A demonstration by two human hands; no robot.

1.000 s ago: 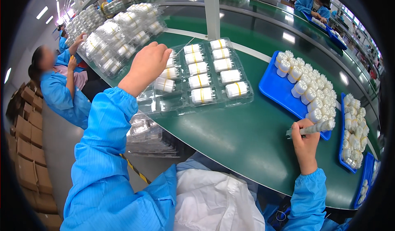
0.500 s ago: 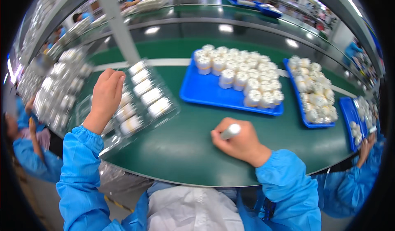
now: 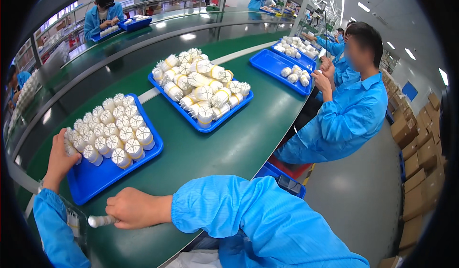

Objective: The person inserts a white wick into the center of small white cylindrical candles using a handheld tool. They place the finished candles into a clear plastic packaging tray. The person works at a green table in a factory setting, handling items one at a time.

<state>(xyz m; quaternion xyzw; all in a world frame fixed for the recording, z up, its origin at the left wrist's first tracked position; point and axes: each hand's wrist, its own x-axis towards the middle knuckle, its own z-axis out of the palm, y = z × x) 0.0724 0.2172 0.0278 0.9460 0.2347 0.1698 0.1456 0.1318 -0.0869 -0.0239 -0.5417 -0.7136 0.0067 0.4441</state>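
Note:
My left hand (image 3: 60, 160) reaches to the left side of the nearest blue tray (image 3: 98, 178), its fingers closed about a white bundle (image 3: 70, 148) at the end of the group. Several such white cylindrical bundles (image 3: 111, 142), with yellowish bands and ridged tops, stand upright in that tray. In front of the tray, just above the green work surface, my right hand (image 3: 133, 209) is closed around a white ribbed stick (image 3: 101, 221) that points left. Part of a clear plastic pack (image 3: 74, 220) with white pieces shows beside my left forearm.
A second blue tray (image 3: 209, 128), heaped with loose bundles, lies farther right on the green surface (image 3: 229, 148). Beyond it are more blue trays (image 3: 267, 66) and a co-worker in a blue smock (image 3: 339, 110). Cardboard boxes (image 3: 425, 172) line the floor at right.
The view has swung to the right. My left hand has gone from above the clear plastic packs to the bundles in the blue tray. The right hand still grips the stick.

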